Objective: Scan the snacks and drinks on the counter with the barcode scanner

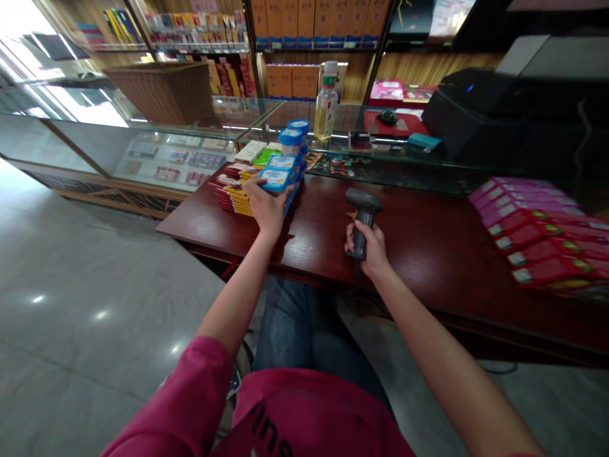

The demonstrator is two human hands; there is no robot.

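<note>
Right hand [375, 249]: wrapped around the grip of a dark barcode scanner [364, 206], just above the wooden counter [323, 238], in front of the person.
Scanner handling: probably light and stiff, its casing hard plastic that a knock could damage; the handle is the natural hold, with the index finger near the trigger.
Scanner direction: head uppermost, its long axis running left to right across the view; the nose appears to point left, towards the stacked goods (the scanning window itself is not visible). The handle slants down towards the person, and a cable leaves its base.
Left hand [267, 206]: fingers curved at the near edge of a blue-lidded tub [276, 178]; I cannot tell how firmly they press, or whether the tub is raised off the pile.
Tub handling: likely stiff-walled, modest in weight and slightly slippery; best held by opposite sides below the rim.
Tub direction: lid facing up, its longer side lying roughly left to right.
Beside the tub: red-and-yellow packets [234, 193] piled to its left; round blue-topped containers [291, 139] behind.
Counter's right end: stacked red boxes [547, 238], well apart from both hands.
</note>
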